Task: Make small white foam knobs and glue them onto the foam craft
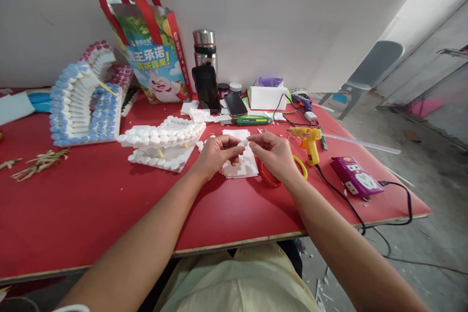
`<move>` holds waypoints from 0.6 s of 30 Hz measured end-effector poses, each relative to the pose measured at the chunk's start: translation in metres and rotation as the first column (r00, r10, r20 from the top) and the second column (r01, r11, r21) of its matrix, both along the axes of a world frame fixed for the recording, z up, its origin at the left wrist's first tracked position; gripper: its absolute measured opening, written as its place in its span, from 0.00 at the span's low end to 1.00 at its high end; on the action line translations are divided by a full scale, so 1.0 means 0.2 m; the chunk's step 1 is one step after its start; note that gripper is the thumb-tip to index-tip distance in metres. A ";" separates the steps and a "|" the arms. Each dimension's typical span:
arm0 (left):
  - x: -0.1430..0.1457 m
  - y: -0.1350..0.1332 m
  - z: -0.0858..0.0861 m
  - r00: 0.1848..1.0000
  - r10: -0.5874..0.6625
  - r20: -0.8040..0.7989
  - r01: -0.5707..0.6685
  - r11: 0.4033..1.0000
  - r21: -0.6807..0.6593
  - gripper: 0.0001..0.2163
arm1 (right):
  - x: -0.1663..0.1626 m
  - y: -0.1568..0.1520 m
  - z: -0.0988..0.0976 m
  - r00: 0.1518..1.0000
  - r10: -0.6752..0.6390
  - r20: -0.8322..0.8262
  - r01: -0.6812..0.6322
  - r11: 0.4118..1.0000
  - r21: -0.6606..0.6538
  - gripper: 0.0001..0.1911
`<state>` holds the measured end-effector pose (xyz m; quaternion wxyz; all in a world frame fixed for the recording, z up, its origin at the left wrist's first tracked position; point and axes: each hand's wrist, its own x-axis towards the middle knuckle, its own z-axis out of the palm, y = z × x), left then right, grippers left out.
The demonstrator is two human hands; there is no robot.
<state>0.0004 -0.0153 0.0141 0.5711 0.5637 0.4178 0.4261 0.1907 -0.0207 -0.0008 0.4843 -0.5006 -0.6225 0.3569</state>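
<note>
left grip [220, 152] | right grip [272, 152] | white piece [243, 142] at fingertips (small)

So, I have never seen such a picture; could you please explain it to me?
There is no machine: this single picture comes from a head-worn camera, looking forward and down. A person's bare left hand and right hand hold a small white piece between them, above white paper sheets. On the red table, a white knobbly structure sits to the left; to the right are a yellow glue gun and a purple power socket. A colourful bag and a steel bottle stand behind.
</note>
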 end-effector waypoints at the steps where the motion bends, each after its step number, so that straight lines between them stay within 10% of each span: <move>1: 0.00 0.00 0.00 1.000 0.000 -0.001 0.000 1.000 0.004 0.17 | 0.00 0.00 0.00 1.000 -0.002 -0.004 0.002 1.000 -0.009 0.13; 18: 0.01 0.00 -0.01 1.000 -0.014 0.011 0.014 1.000 -0.001 0.16 | -0.01 0.04 -0.03 1.000 -0.007 -0.018 0.006 0.999 -0.043 0.10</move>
